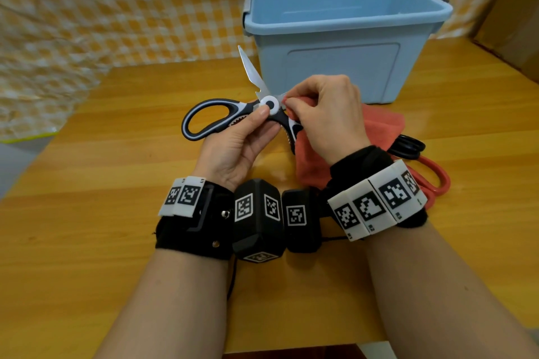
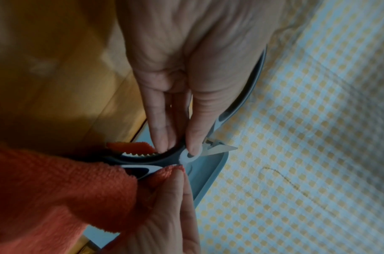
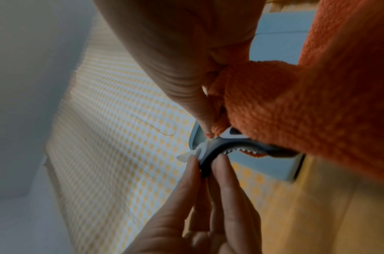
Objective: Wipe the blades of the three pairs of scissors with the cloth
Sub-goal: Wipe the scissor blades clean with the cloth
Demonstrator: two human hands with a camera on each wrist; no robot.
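The table (image 1: 87,154) and the blue bin (image 1: 335,46) at its back show whole only in the head view, which alone also shows two more pairs of scissors on the table at the right: a black pair (image 1: 408,146) and a red pair (image 1: 434,175), both partly under the cloth (image 1: 385,125). The wrist views show close up what the head view hides: toothed inner edges on the handles of the grey scissors (image 2: 156,159).

No brand or readable writing shows; the wristbands (image 1: 376,204) carry only black-and-white coded squares.

The left hand (image 1: 239,143) pinches the grey scissors, held open above the table, thumb on the pivot. The right hand (image 1: 326,116) pinches the cloth onto one blade by the pivot.
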